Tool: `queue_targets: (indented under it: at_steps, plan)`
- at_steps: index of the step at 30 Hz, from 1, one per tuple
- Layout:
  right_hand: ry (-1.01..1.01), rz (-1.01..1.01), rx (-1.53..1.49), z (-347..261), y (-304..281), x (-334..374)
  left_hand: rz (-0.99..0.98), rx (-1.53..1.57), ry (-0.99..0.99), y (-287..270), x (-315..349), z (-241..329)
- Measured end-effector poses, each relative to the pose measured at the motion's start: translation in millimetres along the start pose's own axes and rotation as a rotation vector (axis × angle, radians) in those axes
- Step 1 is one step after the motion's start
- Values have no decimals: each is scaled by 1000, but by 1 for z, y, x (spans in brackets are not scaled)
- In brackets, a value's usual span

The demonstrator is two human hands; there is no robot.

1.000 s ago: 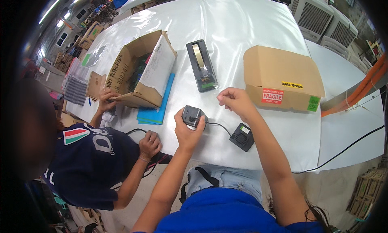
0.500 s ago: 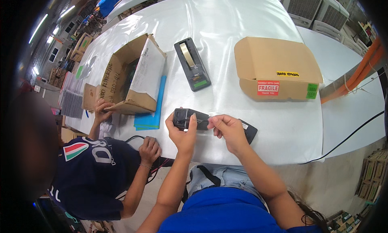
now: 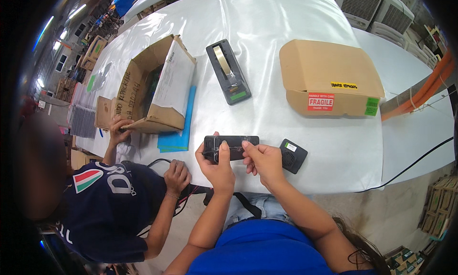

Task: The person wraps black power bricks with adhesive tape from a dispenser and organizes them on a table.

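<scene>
My left hand (image 3: 217,168) is wrapped round the left end of a black rectangular device (image 3: 235,141), its thumb lying across the near edge. The device is held above the front of the white-covered table. At its right end my right hand (image 3: 264,160) is closed in a pinch, thumb tip against the device's face. A thin shiny line runs over the dark surface beside those fingertips; what they pinch is too small to make out. Just right of that hand, a smaller black box (image 3: 293,156) with a white label and a green sticker lies on the table.
A black tape dispenser (image 3: 237,91) stands beyond my hands. An open cardboard box (image 3: 174,82) sits on blue sheets (image 3: 177,140) at left, a co-worker's hand (image 3: 119,129) on its edge. At right rests a closed brown carton (image 3: 329,67) with red, yellow and green stickers.
The device has turned from slanting to nearly level, showing its broad face. My right hand has shifted slightly, its fingertips now over the device's right end, leaving the smaller black box more exposed.
</scene>
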State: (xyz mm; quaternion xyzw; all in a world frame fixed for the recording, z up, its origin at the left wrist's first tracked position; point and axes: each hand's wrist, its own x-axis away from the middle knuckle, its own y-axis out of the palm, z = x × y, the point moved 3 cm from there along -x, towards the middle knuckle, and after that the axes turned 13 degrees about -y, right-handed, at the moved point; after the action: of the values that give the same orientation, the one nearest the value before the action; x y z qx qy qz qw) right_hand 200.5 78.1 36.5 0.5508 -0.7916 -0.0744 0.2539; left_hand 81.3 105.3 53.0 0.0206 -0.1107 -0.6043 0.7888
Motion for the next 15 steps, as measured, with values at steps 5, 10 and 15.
queue_targets:
  at_steps: [5, 10, 15]
  plan:
    - [-22, -66, 409, -13, 1, 1, 4, 35, 29, -2, 2, 13]
    - [-544, 1, 798, -17, 2, 7, 16, 98, -34, -7, 0, 10]
    - [-982, -179, 919, -30, 7, 8, 15, 158, -79, -9, -3, 6]
